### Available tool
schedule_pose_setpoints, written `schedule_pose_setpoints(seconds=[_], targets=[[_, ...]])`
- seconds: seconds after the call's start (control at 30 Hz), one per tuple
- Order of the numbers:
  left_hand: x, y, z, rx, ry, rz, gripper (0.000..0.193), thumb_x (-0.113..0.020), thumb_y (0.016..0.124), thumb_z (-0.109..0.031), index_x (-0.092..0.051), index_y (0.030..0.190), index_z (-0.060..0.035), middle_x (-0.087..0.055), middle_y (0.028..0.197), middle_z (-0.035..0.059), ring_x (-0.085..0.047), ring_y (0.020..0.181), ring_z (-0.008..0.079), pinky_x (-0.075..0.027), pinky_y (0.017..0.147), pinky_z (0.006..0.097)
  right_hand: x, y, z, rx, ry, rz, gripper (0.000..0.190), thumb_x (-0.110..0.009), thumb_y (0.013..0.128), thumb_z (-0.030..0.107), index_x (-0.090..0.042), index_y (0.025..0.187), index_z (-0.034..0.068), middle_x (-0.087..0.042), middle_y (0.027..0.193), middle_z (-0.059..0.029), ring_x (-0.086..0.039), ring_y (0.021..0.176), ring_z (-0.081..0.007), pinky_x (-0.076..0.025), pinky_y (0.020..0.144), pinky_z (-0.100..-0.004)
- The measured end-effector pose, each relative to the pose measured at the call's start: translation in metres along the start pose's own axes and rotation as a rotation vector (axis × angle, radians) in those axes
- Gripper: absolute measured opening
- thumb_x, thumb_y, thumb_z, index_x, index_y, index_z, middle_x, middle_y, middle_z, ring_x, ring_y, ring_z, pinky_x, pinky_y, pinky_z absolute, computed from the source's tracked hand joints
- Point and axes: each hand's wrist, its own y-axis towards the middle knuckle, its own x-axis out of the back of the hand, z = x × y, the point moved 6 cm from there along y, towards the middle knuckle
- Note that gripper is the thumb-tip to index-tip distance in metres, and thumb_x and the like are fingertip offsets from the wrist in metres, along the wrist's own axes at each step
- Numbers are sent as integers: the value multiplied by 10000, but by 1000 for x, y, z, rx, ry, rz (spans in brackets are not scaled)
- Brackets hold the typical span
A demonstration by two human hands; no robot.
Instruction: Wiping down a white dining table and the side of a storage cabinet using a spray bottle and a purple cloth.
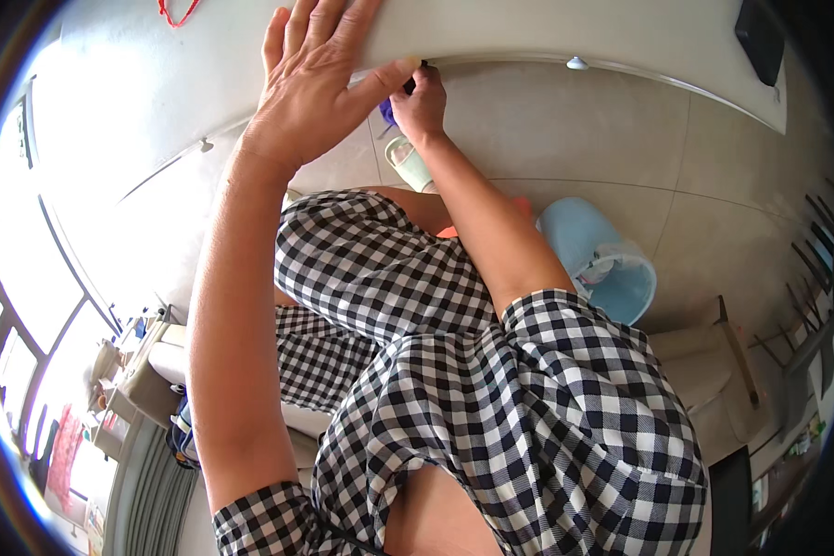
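Observation:
My left hand [313, 90] lies palm down on a white tabletop [500, 28], its fingers extended and thumb reaching the table's near edge. Just under that edge, my right hand [422, 104] pinches a small black object [409, 85], mostly hidden by the fingers. Something purple [387, 111] shows beside and below it; I cannot tell whether the two are joined. A thin red braided cord [176, 15] rests on the tabletop, left of my left hand.
A dark, flat object [761, 42] sits at the table's right end. On the tiled floor [598, 118] stands a blue bin [577, 229] with a plastic liner, right of my knees. A pale green slipper [409, 163] is under the table edge. A beige sofa [695, 368] is behind.

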Motion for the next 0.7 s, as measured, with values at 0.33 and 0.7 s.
schedule_pose_setpoints(seconds=[0.33,0.7], targets=[[2,1,-5,37,-78,16,804,-254,905,-659,-158,1480,-105,-68,1527,222,-15,1418,366,-8,1139,487,7,-2,6,-184,484,199,292,-657,694,63,-647,985,44,-631,975,-137,-631,875,-272,-515,818,-345],[5,-2,-2,45,-21,3,767,-278,921,-610,-144,1482,-103,-67,1526,226,-17,1416,374,-14,1136,488,13,-18,52,-594,1259,478,347,-502,797,-55,-550,1140,-52,-638,986,-144,-653,833,-243,-569,695,-369]])
